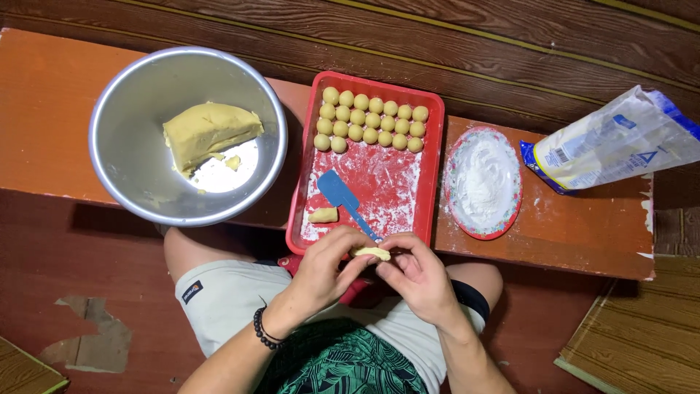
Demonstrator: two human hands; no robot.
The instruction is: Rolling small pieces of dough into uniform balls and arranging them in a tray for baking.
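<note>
A: What are the hands doing?

B: Both are curled in toward each other just past the near edge of the red tray [436, 175]. The left hand [326, 270] and the right hand [417, 276] pinch one small piece of dough [372, 252] between their fingertips; it sits flattened and pale yellow between them, held above the lap, not on the worktop [583, 219].

A: How far open are they?

B: Barely. Fingers bent, thumbs close in, each closed lightly on the piece. The left wrist wears a dark bead bracelet [264, 330].

A: And around them?

B: In the tray, a blue spatula [344, 198] lies on the floured bottom, its handle running toward the hands, with another small lump of dough [323, 215] just left of it. Rows of dough balls [370, 119] fill the far end. To the left stands a metal bowl [117, 102] holding a big block of dough [208, 131]. To the right, a plate of flour [483, 182], then a flour bag [620, 138] lying on its side.
</note>
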